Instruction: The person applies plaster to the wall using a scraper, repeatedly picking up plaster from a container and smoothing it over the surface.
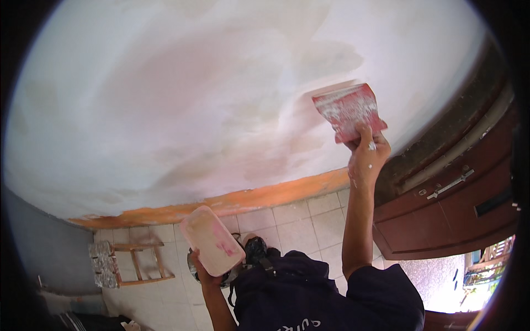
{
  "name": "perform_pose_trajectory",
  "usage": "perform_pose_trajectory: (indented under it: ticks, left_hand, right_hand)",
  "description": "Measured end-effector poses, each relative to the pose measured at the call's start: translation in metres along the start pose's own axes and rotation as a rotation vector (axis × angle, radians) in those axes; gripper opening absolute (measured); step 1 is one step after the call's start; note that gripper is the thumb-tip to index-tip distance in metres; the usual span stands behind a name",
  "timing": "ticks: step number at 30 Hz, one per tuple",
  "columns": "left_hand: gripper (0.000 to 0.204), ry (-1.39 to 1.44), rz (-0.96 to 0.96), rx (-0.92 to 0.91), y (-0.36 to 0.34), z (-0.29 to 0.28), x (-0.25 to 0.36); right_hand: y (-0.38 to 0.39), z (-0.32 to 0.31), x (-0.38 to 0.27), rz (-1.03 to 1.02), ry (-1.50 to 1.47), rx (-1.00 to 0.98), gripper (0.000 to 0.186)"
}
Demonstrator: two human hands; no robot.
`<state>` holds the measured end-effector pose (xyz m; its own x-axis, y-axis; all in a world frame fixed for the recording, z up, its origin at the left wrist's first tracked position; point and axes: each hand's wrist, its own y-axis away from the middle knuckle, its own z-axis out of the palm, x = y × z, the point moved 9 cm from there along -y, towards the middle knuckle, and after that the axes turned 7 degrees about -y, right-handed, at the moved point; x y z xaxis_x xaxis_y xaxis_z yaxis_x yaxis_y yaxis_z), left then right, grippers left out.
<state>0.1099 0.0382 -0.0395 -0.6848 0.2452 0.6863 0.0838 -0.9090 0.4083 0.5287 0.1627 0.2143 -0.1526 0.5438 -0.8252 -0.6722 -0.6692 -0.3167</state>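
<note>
My right hand (pixel 369 151) is raised at the wall, its fingers closed round a red putty spreader (pixel 353 107) smeared with white putty. The spreader's upper edge is at or very near the patchy white wall (pixel 199 110); contact cannot be made out. White specks dot the back of this hand. Lower down, my left hand (pixel 205 270) grips the side of a shallow, pale rectangular plastic tray (pixel 207 237), mostly hiding its fingers. Pink smears lie on the tray's surface.
An orange band (pixel 243 197) runs along the wall's base above a tiled floor (pixel 292 223). A small wooden ladder-like stand (pixel 138 263) is at the left, by a grey wall (pixel 47 248). Dark shiny objects (pixel 255 248) sit beside the tray. A brown door (pixel 436 215) stands at the right.
</note>
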Motion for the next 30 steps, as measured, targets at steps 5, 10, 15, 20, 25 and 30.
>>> perform_pose_trajectory:
  ticks: [5, 10, 15, 20, 25, 30]
  left_hand:
    - [0.067, 0.042, -0.006, -0.021, 0.001, 0.004, -0.003]
    - [0.067, 0.011, -0.001, 0.022, -0.001, -0.005, -0.004]
    - [0.07, -0.007, -0.007, -0.012, -0.004, 0.003, 0.0]
    - [0.068, 0.021, -0.02, -0.047, 0.002, 0.012, 0.0]
    - [0.067, 0.022, -0.004, -0.033, 0.002, 0.004, -0.005]
    - [0.069, 0.011, -0.018, -0.026, 0.006, 0.01, -0.002]
  right_hand:
    - [0.018, -0.104, 0.08, -0.097, 0.608, 0.098, 0.021]
    - [0.055, -0.149, 0.234, 0.454, 0.414, 0.125, 0.016]
    - [0.003, -0.011, 0.145, 0.285, -0.032, 0.048, 0.016]
    - [0.01, 0.025, 0.023, 0.131, -0.091, 0.008, 0.019]
    - [0.041, -0.041, 0.064, 0.182, 0.03, 0.065, 0.019]
    - [0.071, -0.131, 0.248, 0.548, 0.126, 0.173, 0.018]
